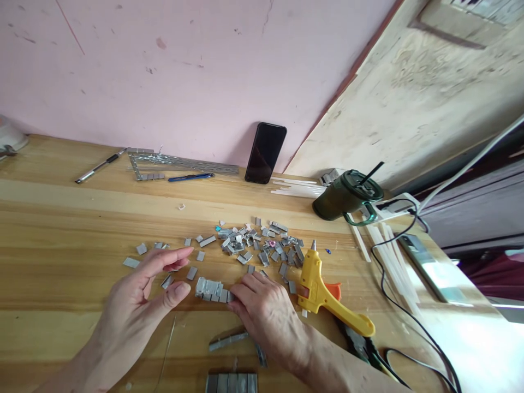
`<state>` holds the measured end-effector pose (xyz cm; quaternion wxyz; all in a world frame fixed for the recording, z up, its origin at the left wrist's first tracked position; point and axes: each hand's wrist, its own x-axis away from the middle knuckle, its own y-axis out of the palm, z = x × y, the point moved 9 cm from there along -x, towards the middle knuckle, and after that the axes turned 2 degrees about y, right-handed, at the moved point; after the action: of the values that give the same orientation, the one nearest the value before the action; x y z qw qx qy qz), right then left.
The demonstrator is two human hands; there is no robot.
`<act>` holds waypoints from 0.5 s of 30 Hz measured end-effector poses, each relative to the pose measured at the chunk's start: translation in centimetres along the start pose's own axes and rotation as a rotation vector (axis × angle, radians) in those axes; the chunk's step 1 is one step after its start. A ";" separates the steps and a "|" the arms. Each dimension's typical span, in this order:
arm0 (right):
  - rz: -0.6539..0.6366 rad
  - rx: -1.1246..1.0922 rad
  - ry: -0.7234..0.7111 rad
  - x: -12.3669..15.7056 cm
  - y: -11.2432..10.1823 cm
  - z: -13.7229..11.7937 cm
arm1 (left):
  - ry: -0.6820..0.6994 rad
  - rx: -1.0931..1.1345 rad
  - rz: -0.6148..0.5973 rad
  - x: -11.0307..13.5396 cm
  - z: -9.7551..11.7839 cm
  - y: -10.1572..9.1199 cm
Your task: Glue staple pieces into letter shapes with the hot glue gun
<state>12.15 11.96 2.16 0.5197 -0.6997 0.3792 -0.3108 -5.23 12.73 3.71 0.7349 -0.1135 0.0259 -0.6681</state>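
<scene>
Currently I log: right hand [266, 311] fingertips pressing glued staple block [213, 289] at table [61, 218] centre; left hand [143, 300] open beside it, empty. Risk, I judge: glue gun [323, 295] nozzle close by could burn knuckles.

I have one view only, worn on the head: it looks forward and down across the wooden table [61, 218] toward the pink wall [164, 71], close above the hands.

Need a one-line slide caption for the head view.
Right hand presses a glued row of staple strips, left hand open beside it, yellow glue gun on the wooden table.
</scene>
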 end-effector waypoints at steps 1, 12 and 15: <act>0.010 0.006 -0.005 0.0 0.0 0.0 | 0.004 0.001 -0.003 0.1 -0.1 0.0; 0.170 0.115 -0.103 0.5 -0.2 -0.6 | 0.036 -0.093 -0.006 0.1 -0.1 -0.1; 0.199 0.150 -0.132 0.6 -0.3 -0.8 | 0.045 -0.120 0.008 0.0 0.4 -0.2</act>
<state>11.82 11.10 2.71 0.6225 -0.6369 0.3874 -0.2383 -5.32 12.72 4.17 0.7288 -0.1423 0.0827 -0.6646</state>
